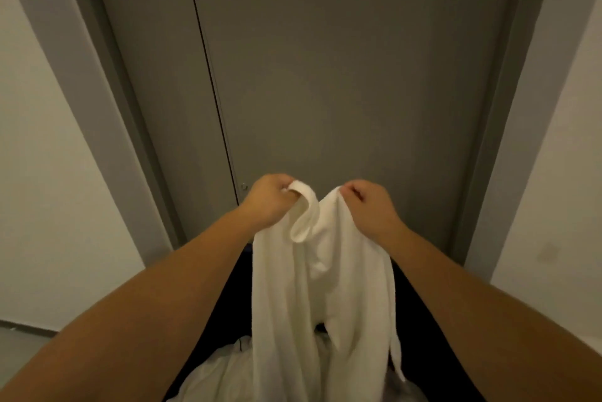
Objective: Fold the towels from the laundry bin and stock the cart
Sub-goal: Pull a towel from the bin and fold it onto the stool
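Looking at those hands, what are they doing? asks the first.

Both are held up in front, says the second. The left hand (270, 199) has its fingers curled tight on one top bit of the white towel (309, 287). The right hand (368, 206) pinches another top bit. The hands are near each other, so the towel hangs down all bunched over the dark bin (420, 362).

What should they do to fold it well?

I think they should find the two top corners, pull the hands wide apart and let the towel hang flat. Then bring corner to corner. Hold it high, so the bottom does not get mixed up with the other white cloths (218, 375) in the bin.

Is there a table to fold on?

I see none, and no cart. A big grey door (325, 76) is straight ahead, with a grey frame (81, 43). Pale walls (49, 173) stand on both sides. A bit of floor (19, 343) shows low on the left.
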